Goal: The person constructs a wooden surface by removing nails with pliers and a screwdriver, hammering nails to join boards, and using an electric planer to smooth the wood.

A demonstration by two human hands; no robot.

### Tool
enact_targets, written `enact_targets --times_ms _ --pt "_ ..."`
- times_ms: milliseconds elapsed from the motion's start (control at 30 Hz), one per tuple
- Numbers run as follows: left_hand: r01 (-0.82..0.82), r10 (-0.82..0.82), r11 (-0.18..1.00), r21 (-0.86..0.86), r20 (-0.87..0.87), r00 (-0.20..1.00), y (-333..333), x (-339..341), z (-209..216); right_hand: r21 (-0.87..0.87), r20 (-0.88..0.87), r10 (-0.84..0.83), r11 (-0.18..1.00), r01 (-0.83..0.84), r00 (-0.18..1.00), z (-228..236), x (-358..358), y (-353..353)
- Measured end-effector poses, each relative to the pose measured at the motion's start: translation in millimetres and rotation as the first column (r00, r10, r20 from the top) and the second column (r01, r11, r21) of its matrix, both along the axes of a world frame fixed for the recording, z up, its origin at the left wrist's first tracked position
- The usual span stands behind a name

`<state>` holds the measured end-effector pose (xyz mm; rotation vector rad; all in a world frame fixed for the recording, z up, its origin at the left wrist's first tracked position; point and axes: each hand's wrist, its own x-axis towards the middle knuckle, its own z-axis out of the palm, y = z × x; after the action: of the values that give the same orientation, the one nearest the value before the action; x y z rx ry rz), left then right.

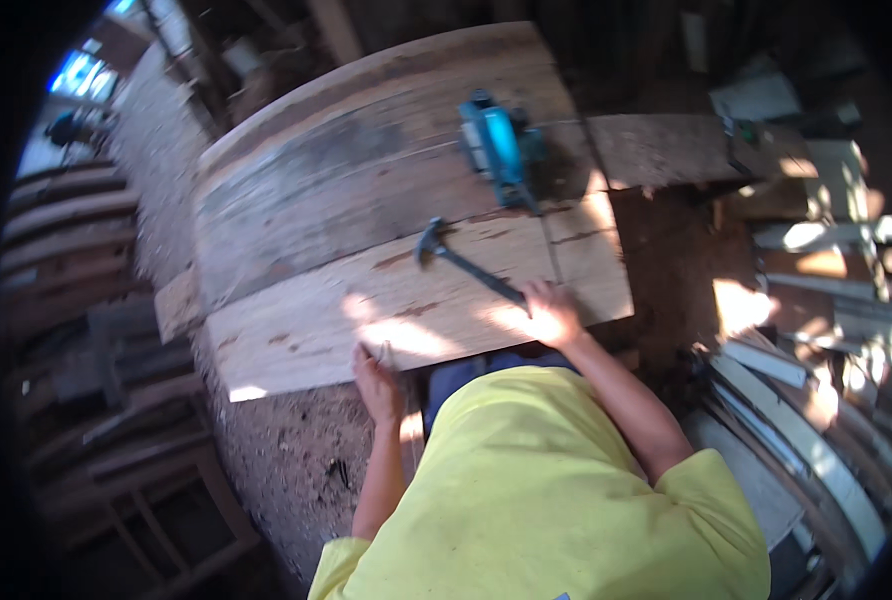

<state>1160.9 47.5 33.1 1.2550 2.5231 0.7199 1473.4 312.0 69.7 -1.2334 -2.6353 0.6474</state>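
Steel-headed claw hammer with a dark handle [463, 264] lies on the pale wooden plank surface [306, 330], and I see my right hand [549, 315] with its fingers clenched round the handle end. Its long axis runs from that grip up and to the left, with the head farthest from me. My left hand [377, 383] sits at the plank's near edge, left of the hammer, fingers pinching something small I cannot make out. Beyond the hammer head rests a teal circular saw [501, 148]. Sawdust covers the floor [286, 450] below; timber offcuts [816, 440] are stacked to the right.
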Motion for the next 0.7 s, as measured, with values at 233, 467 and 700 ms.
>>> enact_targets --times_ms 233,467,700 --pt "-0.032 0.04 0.997 0.076 -0.109 0.993 -13.7 -4.0 -5.0 -0.562 -0.043 -0.033 0.827 0.003 0.999 43.2 -40.8 11.4" --pt "-0.174 0.174 0.985 0.001 -0.067 0.982 -0.8 17.2 -4.3 -0.767 -0.113 -0.061 0.64 -0.048 0.992 89.0 -2.2 28.9" --pt "-0.315 0.314 0.949 -0.001 -0.074 0.947 -1.6 43.3 -2.9 -0.711 -0.367 -0.215 0.692 -0.124 0.905 113.7 63.7 89.5"
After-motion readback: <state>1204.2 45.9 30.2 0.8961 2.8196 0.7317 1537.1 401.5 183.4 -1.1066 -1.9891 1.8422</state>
